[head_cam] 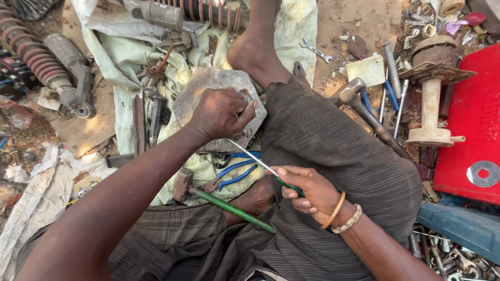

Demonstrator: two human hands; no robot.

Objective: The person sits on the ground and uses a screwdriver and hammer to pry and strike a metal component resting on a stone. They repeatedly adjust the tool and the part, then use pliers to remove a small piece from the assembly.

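Two hands at work: right hand [307,193] clamped on the green handle of a screwdriver [260,165], tip aimed up toward the left hand [221,112]. Left fist closed on a small part, too hidden to ID, over a flat metal block [208,83]. Looks like the prying/loosening step; next move needs a steady tip and firm left grip. Blue pliers [234,174] & a hammer [219,203] lie just below.

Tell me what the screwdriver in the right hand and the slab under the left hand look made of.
Screwdriver: bright metal shaft, glossy green handle, probably plastic. Slab: dull grey, chipped edges, rough face; stone or cast metal, unclear which.
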